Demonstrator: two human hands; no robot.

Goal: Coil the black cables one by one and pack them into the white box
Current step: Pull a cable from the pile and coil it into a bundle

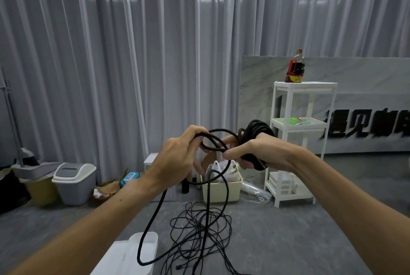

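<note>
A thick black cable (153,217) is held up in front of me. My right hand (246,155) has several turns of it wound round the hand as a coil (257,129), thumb curled over the strands. My left hand (177,159) grips a loose loop of the same cable just left of the coil. The free length hangs from my left hand and dips over the white box (142,243) at the bottom centre-left. A tangle of thin black cables (199,234) lies on the grey floor beside the box.
A cream bin (221,190) stuffed with bags stands behind the tangle. A white shelf rack (297,141) with a sauce bottle (295,68) on top is at the right. A grey lidded bin (73,181) sits at the left. Curtains hang behind.
</note>
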